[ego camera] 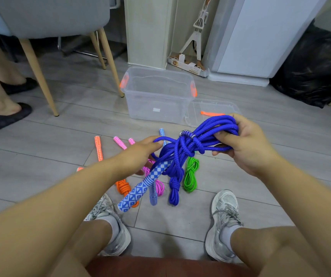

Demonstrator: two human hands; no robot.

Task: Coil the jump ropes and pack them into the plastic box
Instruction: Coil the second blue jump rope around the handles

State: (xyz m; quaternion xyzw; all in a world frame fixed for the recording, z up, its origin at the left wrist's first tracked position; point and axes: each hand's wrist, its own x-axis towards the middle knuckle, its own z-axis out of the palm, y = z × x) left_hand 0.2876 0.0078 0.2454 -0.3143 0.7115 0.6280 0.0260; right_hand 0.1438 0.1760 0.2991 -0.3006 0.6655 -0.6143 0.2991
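Note:
A blue jump rope (196,139) is bundled in loops between my hands above the floor. My right hand (246,144) grips the looped end of the bundle. My left hand (140,154) holds the other end, with a strand wrapped over its fingertips. A blue-and-white patterned handle (140,188) hangs down from the bundle. The clear plastic box (158,92) with orange latches stands open on the floor ahead. Below my hands lie another coiled blue rope (174,186), a green rope (190,176), a pink rope (158,184) and an orange rope (123,186).
The box's clear lid (212,110) lies to its right. Orange and pink handles (98,147) lie on the grey floor. A grey chair (50,27) and another person's feet are at left. A black bag (316,70) sits at right. My sneakers (223,222) are below.

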